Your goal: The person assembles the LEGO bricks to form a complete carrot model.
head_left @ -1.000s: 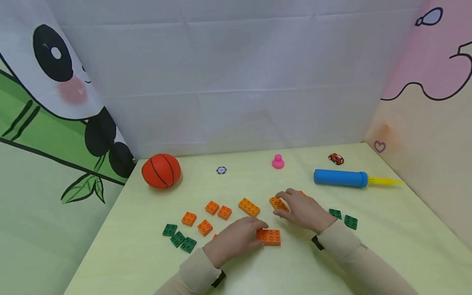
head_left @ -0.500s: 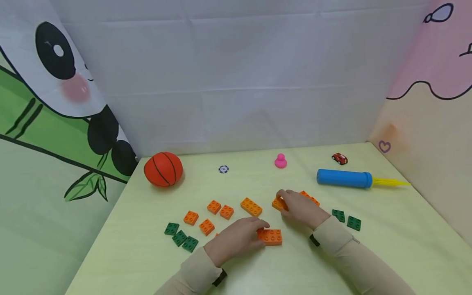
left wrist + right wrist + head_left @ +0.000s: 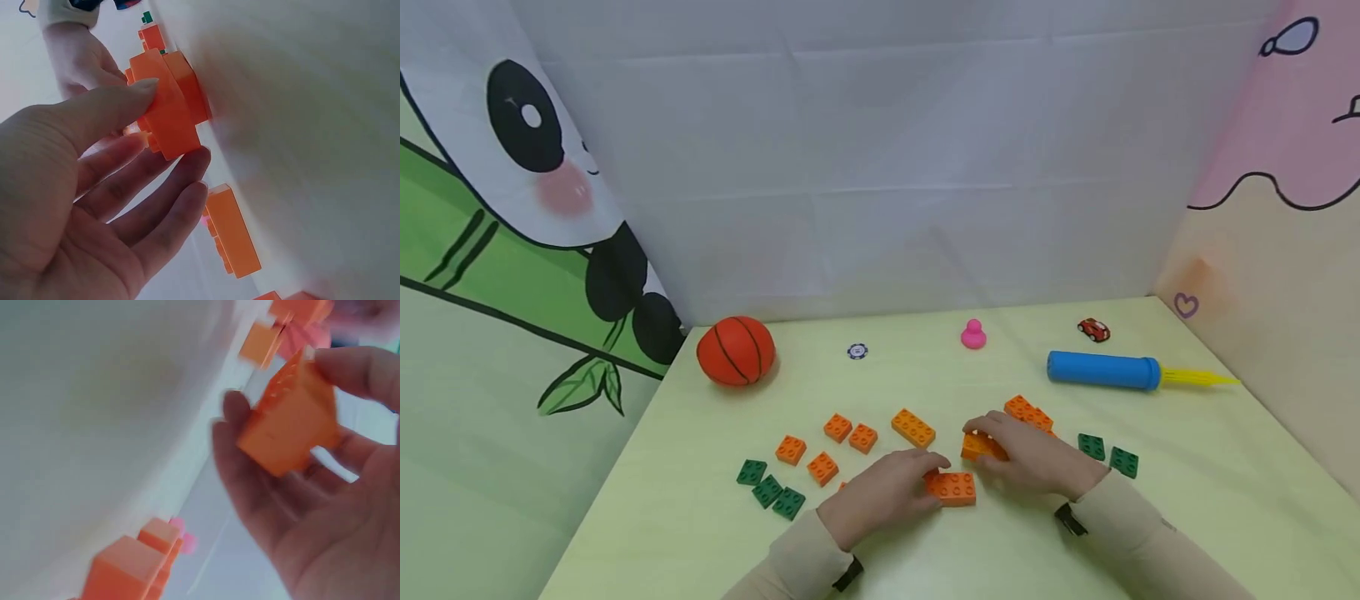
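My left hand (image 3: 883, 496) holds an orange building brick (image 3: 953, 489) with several studs, its thumb along one side and fingertips along the other in the left wrist view. Just behind and to the right, my right hand (image 3: 1033, 458) grips a second, lighter orange brick (image 3: 981, 447) between thumb and fingers. The right wrist view shows that brick (image 3: 290, 428) slightly blurred, pinched between thumb and fingertips. A gap separates the two bricks in the head view. Another long orange brick (image 3: 913, 427) lies on the table beyond the left hand.
Small orange bricks (image 3: 791, 450) and green bricks (image 3: 767, 491) lie to the left. More orange bricks (image 3: 1028, 412) and green bricks (image 3: 1091, 446) are at the right. Along the back sit a red ball (image 3: 736, 351), poker chip (image 3: 857, 352), pink toy (image 3: 973, 335), toy car (image 3: 1093, 330) and blue pump (image 3: 1103, 370).
The right hand has closed its fingers on the lighter orange brick and brought it nearer, toward the left hand. The left hand keeps its brick in place. The view has shifted slightly.
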A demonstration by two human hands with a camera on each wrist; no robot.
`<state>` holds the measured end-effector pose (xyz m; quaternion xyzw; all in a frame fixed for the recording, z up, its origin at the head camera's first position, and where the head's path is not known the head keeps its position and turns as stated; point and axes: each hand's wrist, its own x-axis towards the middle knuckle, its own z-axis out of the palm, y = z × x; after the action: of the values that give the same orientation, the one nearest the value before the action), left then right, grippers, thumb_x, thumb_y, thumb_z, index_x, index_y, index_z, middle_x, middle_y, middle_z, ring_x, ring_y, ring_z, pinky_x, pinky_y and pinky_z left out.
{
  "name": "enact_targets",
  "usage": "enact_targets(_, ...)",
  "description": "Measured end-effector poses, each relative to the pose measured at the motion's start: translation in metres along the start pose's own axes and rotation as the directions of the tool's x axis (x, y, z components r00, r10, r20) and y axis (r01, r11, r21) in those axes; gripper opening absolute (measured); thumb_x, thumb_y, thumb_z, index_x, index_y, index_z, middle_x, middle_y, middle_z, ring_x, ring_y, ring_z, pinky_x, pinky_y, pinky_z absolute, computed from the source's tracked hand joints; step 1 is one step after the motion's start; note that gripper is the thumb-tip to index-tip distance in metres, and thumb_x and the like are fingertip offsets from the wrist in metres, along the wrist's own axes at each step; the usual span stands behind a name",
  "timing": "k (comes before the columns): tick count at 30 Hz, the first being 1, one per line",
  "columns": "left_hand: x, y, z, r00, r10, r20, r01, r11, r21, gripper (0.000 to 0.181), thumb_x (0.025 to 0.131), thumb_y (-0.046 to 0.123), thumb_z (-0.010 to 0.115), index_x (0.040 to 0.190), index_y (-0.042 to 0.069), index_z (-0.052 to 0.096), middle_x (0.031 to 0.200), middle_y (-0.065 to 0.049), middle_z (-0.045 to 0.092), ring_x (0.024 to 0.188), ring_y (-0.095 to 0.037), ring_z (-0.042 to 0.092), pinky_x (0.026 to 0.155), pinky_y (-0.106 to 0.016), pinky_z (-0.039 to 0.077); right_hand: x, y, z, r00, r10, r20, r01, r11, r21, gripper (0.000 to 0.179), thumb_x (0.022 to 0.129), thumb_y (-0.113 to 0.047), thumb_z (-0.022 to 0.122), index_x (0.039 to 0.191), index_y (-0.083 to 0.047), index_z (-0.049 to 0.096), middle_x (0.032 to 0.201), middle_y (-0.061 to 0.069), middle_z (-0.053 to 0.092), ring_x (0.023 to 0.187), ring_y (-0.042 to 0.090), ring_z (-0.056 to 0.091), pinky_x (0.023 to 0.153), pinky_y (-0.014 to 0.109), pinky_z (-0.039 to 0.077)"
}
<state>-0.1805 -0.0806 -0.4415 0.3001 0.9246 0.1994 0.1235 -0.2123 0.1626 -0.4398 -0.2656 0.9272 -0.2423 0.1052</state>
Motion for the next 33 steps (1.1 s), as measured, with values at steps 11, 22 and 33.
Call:
enact_targets(11,0.001,-0.003,0.002,0.999,0.018,-0.033,-0.020,0.998,-0.056,0.053,0.090,0.022,0.076,0.137,0.016,0.052,0.108,0.005,0.067,0.089,-0.005,0.061,0.084,-0.024,0.054,-0.027,-0.008,0.007,0.990,-0.127,0.063,0.124,0.991,0.052,0.041,0.096,-0.037,0.066,0.133,-0.020,0.059,0.130,-0.011,0.059,0.118,0.014,0.056,0.102,0.045,0.049)
enact_targets(22,0.001,-0.003,0.005,1.000,0.025,-0.018,-0.026,0.998,-0.062,0.055,0.090,0.024,0.076,0.139,0.018,0.050,0.110,0.006,0.067,0.090,-0.004,0.060,0.084,-0.024,0.053,-0.025,-0.012,0.013,0.988,-0.151,0.032,0.150,0.988,0.028,0.041,0.093,-0.036,0.071,0.129,-0.019,0.062,0.126,-0.011,0.062,0.115,0.012,0.058,0.101,0.041,0.050)
enact_targets(33,0.001,0.000,0.002,0.999,0.035,-0.027,-0.036,0.998,-0.050,0.055,0.090,0.025,0.076,0.138,0.018,0.051,0.108,0.006,0.067,0.088,-0.004,0.060,0.083,-0.022,0.053,-0.022,-0.017,0.015,0.982,-0.188,0.009,0.187,0.981,0.042,0.034,0.094,-0.034,0.070,0.125,-0.022,0.064,0.122,-0.011,0.064,0.109,0.011,0.060,0.096,0.038,0.053)
